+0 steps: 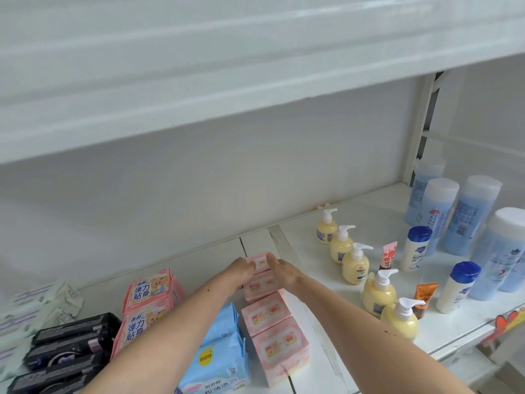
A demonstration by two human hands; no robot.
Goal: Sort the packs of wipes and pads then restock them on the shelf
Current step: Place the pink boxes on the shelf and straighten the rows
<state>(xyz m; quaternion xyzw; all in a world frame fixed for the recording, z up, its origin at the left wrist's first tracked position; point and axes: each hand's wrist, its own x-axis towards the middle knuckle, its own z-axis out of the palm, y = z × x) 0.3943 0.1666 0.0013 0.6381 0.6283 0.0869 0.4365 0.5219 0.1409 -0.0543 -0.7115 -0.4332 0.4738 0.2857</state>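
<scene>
Several pale pink packs [271, 311] stand in a row running front to back on the white shelf [199, 254]. My left hand [240, 271] and my right hand [284, 270] press flat against the two sides of the rearmost pink pack [260, 261], fingers straight. Left of the row lie two blue wipe packs [220, 356]. Two pink packs with a bear print [150, 291] come further left, then black packs [68, 351] and pale green-white packs [37, 305] at the far left.
Yellow pump bottles [355, 263] line up diagonally right of the pink row. Blue and white bottles [466, 214] and small tubes [387, 255] fill the right shelf section. An upper shelf [199, 81] overhangs closely. The shelf's front edge runs at lower right.
</scene>
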